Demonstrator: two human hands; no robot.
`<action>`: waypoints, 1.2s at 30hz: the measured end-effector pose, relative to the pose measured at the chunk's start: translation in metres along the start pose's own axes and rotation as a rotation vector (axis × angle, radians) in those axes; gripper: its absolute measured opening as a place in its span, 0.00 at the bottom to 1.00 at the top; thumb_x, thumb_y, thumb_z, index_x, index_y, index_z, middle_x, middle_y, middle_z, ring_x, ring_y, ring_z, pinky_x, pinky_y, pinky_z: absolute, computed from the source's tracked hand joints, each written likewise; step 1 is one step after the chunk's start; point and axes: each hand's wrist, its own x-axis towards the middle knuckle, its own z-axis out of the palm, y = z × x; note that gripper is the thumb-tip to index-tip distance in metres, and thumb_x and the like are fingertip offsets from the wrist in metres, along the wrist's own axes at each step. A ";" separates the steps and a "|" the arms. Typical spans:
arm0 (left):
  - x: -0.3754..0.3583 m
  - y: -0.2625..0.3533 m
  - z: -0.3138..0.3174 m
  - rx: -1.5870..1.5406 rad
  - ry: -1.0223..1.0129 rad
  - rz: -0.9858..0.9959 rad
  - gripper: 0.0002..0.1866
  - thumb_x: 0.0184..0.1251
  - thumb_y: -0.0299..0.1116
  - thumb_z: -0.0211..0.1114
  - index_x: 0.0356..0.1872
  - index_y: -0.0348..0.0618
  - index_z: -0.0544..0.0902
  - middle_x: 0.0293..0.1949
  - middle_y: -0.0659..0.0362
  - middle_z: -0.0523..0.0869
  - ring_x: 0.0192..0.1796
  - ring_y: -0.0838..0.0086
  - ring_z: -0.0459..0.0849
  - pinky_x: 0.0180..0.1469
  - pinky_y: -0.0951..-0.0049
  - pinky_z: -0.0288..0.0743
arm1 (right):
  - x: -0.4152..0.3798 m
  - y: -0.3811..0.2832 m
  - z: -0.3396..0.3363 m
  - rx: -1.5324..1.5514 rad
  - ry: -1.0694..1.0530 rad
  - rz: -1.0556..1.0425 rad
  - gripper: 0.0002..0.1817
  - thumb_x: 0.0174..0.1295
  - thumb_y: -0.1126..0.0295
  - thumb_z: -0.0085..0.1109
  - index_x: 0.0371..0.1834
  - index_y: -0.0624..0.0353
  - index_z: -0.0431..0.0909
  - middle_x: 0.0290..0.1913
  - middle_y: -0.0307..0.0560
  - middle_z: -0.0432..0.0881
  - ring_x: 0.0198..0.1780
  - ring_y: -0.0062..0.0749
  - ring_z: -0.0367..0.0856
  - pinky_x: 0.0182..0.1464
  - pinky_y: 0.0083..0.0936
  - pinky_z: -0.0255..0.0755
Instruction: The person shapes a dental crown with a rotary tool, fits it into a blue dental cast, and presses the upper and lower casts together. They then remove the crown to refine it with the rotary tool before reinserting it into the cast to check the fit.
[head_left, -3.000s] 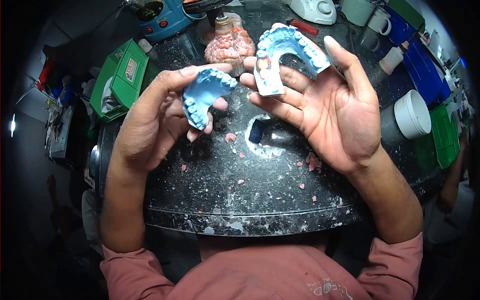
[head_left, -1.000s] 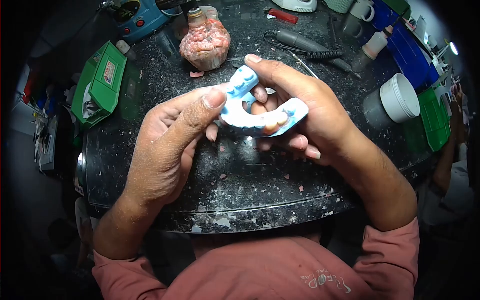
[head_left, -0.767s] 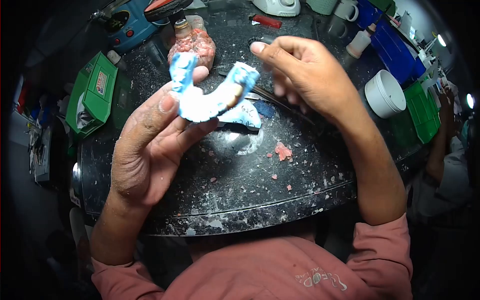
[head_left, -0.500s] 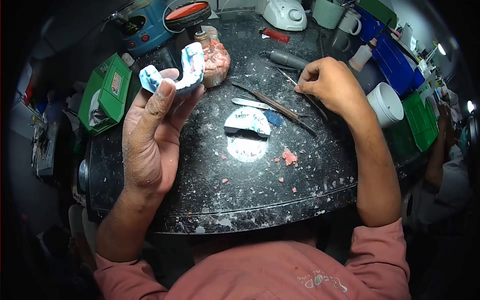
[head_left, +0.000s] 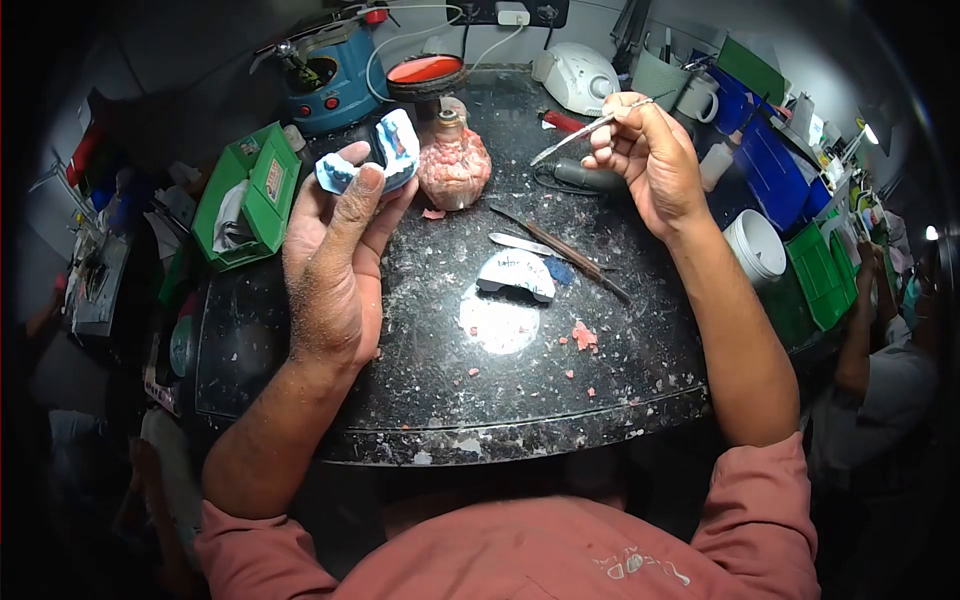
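Note:
My left hand (head_left: 335, 270) is raised over the left of the bench, its thumb and fingers closed round a white and blue horseshoe-shaped dental cast (head_left: 400, 150). In my right hand (head_left: 655, 165), lifted above the right side, a thin metal carving tool (head_left: 572, 143) is pinched between thumb and fingers, its flat tip pointing left. Between the hands lies a second dental cast (head_left: 515, 274) with handwriting on its base. Behind that cast rest a wood-handled wax knife (head_left: 560, 250), a silver blade (head_left: 520, 243) and a small blue piece (head_left: 562, 270).
Pink wax scraps (head_left: 584, 337) dot the dark speckled bench (head_left: 450, 400). A wax-coated burner (head_left: 455, 168) stands near my left fingers. Green boxes (head_left: 245, 200) flank the left; a white tub (head_left: 755, 248) stands right. A grey handpiece (head_left: 585, 177) lies behind. Another person's arm (head_left: 858, 340) shows far right.
My right hand has lifted the metal carving tool off the bench and turned it up. The left hand still holds the dental cast, now tilted differently. The camera view has shifted.

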 end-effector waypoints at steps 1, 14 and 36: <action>0.001 0.001 0.002 0.023 0.007 0.015 0.19 0.68 0.28 0.62 0.57 0.32 0.70 0.52 0.51 0.78 0.55 0.68 0.80 0.63 0.70 0.75 | 0.006 0.001 0.004 0.017 -0.027 -0.039 0.12 0.69 0.65 0.48 0.40 0.64 0.75 0.31 0.47 0.81 0.31 0.25 0.81 0.39 0.28 0.83; 0.005 0.004 -0.001 0.077 0.016 -0.005 0.25 0.74 0.34 0.54 0.66 0.31 0.65 0.57 0.51 0.74 0.60 0.71 0.75 0.68 0.66 0.70 | 0.063 0.022 0.038 -0.022 -0.144 -0.192 0.08 0.66 0.72 0.51 0.40 0.66 0.78 0.34 0.45 0.81 0.36 0.25 0.81 0.41 0.26 0.82; 0.007 0.002 -0.003 0.061 0.071 -0.059 0.22 0.76 0.37 0.51 0.61 0.28 0.69 0.58 0.49 0.75 0.60 0.68 0.75 0.67 0.64 0.71 | 0.069 0.026 0.016 -0.060 -0.280 -0.129 0.11 0.67 0.69 0.56 0.46 0.67 0.77 0.37 0.45 0.80 0.39 0.25 0.81 0.50 0.30 0.81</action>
